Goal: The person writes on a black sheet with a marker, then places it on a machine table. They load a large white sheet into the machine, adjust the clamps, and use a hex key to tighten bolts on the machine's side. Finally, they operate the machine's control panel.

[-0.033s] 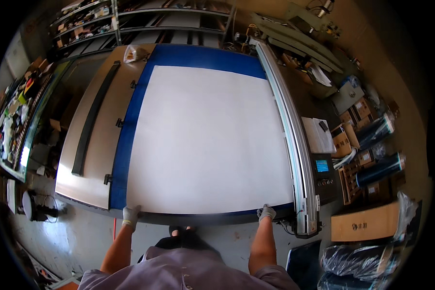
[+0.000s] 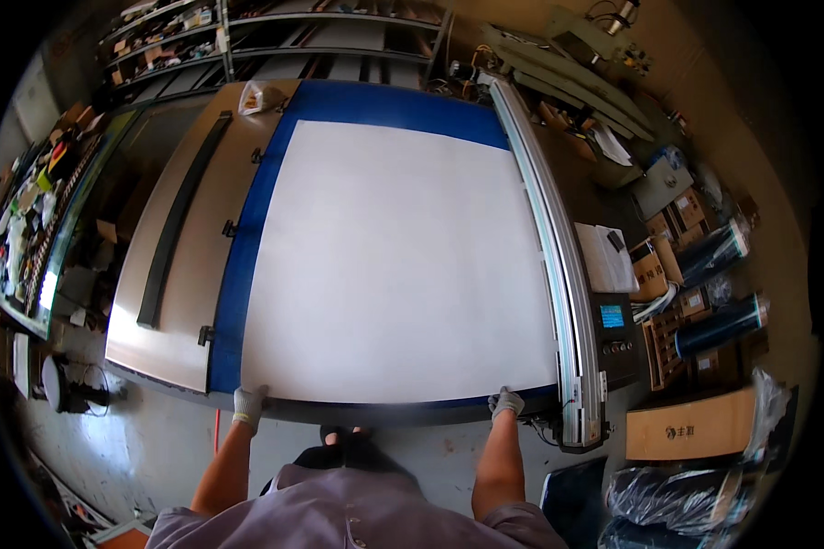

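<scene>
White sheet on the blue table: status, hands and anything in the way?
Left hand and right hand, both gloved, grip the near corners of the white sheet. Sheet lies flat on blue table. Nothing on top of it; metal rail along its right edge.

a small glowing blue rectangular screen [image 2: 612, 317] sat in the dark control panel at the right end of the table, with a stack of white printed sheets [image 2: 607, 257] just above it. open brown cardboard boxes [image 2: 652, 271] crowded the floor beside that, and a long brown cardboard carton with a dark printed mark [image 2: 688, 426] lay lower right, next to bundles wrapped in clear plastic [image 2: 668, 499].
</scene>
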`<control>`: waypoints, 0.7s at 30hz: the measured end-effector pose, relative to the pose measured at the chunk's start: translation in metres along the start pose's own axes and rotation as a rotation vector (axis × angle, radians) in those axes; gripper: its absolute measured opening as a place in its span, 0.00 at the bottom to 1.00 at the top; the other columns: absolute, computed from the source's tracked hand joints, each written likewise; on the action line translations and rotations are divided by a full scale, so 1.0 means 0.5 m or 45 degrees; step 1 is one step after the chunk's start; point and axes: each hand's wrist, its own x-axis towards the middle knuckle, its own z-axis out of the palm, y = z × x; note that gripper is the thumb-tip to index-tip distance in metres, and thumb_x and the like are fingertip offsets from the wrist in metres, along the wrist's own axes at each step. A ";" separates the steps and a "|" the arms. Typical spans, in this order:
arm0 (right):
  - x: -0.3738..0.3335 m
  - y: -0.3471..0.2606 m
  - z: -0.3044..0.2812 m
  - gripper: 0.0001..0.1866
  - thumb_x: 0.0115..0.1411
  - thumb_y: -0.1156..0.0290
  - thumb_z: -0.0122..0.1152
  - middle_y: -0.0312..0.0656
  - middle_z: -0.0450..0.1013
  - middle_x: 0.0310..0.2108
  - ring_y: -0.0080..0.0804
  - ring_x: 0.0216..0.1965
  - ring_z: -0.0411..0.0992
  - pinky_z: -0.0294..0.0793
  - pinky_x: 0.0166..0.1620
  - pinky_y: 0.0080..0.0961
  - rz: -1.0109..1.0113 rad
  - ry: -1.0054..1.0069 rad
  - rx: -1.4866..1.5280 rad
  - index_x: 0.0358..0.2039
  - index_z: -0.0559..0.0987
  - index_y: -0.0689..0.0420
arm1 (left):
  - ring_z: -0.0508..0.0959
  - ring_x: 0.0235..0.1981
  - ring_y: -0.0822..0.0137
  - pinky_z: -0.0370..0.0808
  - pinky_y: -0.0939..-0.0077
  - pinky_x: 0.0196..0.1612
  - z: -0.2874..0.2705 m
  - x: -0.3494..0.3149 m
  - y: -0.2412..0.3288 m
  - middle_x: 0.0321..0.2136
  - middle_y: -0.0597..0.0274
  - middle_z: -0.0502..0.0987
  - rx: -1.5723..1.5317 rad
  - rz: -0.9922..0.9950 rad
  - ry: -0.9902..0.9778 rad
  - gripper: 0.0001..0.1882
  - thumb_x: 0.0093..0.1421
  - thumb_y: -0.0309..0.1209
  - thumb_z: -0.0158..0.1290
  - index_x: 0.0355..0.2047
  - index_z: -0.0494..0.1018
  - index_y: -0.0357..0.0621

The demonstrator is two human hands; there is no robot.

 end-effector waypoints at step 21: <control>0.014 0.065 0.003 0.11 0.58 0.68 0.63 0.42 0.73 0.20 0.28 0.16 0.68 0.65 0.19 0.27 -0.190 -0.016 -0.155 0.32 0.77 0.63 | 0.76 0.22 0.70 0.76 0.75 0.27 -0.071 0.047 -0.054 0.24 0.63 0.77 -0.051 -0.018 0.162 0.09 0.61 0.32 0.58 0.27 0.74 0.41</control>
